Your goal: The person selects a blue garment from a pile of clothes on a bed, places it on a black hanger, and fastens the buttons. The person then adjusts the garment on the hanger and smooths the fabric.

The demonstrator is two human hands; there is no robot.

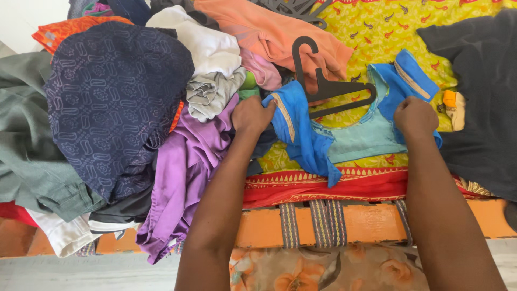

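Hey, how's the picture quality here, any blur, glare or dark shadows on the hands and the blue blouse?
Head view: even daylight, no glare; left hand, right hand and blue blouse are sharp; the black hanger casts only a soft shadow; the dark garment at right loses detail.

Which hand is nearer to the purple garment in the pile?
Left. The left hand grips the blue blouse right beside the purple garment; the right hand holds the blouse's far side, well away from it.
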